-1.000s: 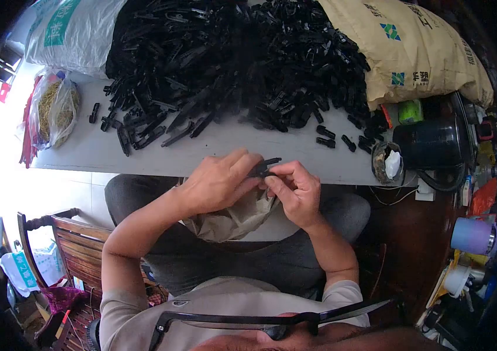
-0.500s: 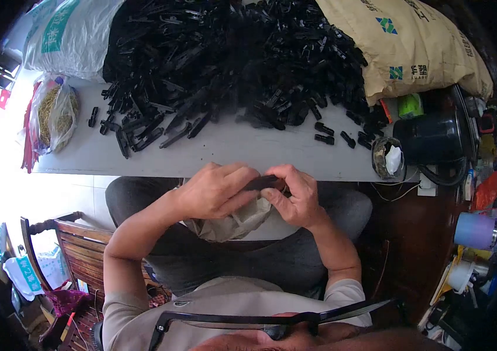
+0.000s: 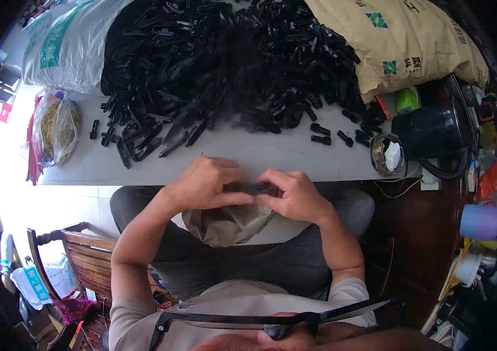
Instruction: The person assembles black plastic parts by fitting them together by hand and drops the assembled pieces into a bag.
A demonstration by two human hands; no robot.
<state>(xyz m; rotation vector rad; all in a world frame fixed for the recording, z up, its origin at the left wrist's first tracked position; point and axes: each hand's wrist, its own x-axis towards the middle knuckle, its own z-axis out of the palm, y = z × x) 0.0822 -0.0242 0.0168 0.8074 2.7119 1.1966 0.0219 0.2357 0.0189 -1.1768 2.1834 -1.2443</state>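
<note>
Between my two hands, just off the table's front edge, is a dark part (image 3: 252, 188), blurred by motion. My left hand (image 3: 207, 184) grips its left end, with the thumb below and the fingers above. At its right end my right hand (image 3: 295, 196) pinches it between thumb and fingers. A brown paper bag (image 3: 225, 225) lies open below my hands, over the lap. Beyond them a large heap of black plastic parts (image 3: 201, 76) covers the back of the grey table (image 3: 160, 169).
A clear plastic bag of dried plant matter (image 3: 58, 128) sits at the table's left. Back right lies a tan sack (image 3: 394, 47), near a jar with white tissue (image 3: 387, 155) and a black container (image 3: 430, 134). A wooden chair (image 3: 84, 257) stands at left.
Both hands have stayed on the dark part, which has turned roughly level between them. My left fingers have shifted along it. The whole view has tilted slightly.
</note>
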